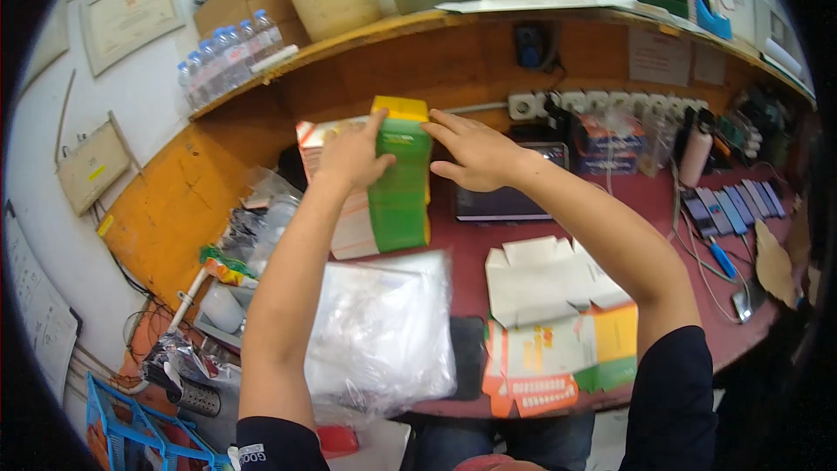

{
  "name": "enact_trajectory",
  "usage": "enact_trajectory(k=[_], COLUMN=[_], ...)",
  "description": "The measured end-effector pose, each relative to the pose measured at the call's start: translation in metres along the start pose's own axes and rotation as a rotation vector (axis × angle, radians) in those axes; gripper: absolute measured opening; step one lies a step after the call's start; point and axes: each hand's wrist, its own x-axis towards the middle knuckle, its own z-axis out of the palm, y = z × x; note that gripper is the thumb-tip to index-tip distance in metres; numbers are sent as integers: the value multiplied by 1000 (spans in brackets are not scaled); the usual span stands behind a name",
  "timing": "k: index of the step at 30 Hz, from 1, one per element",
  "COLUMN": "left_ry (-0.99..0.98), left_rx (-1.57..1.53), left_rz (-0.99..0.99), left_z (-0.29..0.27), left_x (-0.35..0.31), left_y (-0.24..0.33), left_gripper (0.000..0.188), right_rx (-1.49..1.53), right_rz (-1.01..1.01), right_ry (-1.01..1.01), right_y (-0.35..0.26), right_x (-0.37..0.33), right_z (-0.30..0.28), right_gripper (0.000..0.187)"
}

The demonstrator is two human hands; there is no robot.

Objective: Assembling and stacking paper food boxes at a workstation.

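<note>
A green, yellow and white carton stands at the back of the desk, left of centre. My left hand lies against its white side and upper front, index finger stretched up and thumb apart. At the carton's upper right edge, my right hand has its fingers outstretched, the fingertips touching or very near the yellow top. Neither hand is wrapped round it. Below my left forearm lies a pile of clear plastic bags. Two flattened cartons lie to the right, one white side up, one orange, yellow and green.
A dark tablet sits behind the flat cartons. Several phones, a pink bottle and cables are at the right. A shelf with tubs and water bottles overhangs the back. A blue basket stands lower left.
</note>
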Motion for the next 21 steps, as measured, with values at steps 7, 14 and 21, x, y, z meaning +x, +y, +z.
enact_trajectory(k=[7,14,21], left_ry=[-76,-195,-622], left_rx=[-579,-573,-1090], left_rz=[479,616,266], left_z=[-1,93,139], left_x=[-76,-164,-143], left_y=[123,217,187], left_gripper=[74,68,32], right_rx=[199,131,329], right_rz=[387,813,944], right_ry=[-159,316,614], right_y=[-41,-130,-133], right_x=[-254,-435,-445], right_z=[-64,-38,-34], right_gripper=[57,52,46])
